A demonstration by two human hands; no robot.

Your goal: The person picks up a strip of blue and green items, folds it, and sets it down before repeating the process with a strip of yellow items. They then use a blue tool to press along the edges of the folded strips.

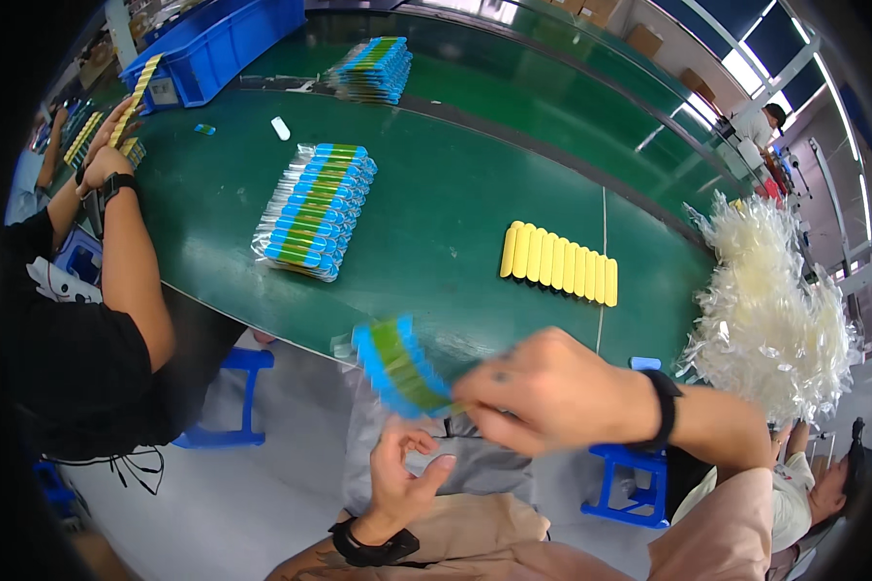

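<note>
My right hand (552, 392) grips one end of a fanned bundle of blue-and-green packets (397, 363) and holds it up by the table's near edge; motion smears both. Below the bundle, my left hand (405, 479) is empty, its fingers curled and its thumb apart. On the green table (436, 252) lies a tall stack of similar packets (320, 208) with clear plastic ends. Farther right sits a row of yellow round-ended strips (559, 263) with dark undersides.
Clear plastic sleeves (765, 310) are heaped at the right. Another packet stack (373, 70) and a blue bin (208, 53) are at the back. At the left a co-worker's hands (107, 160) hold a yellow strip chain. Blue stools (630, 484) stand below.
</note>
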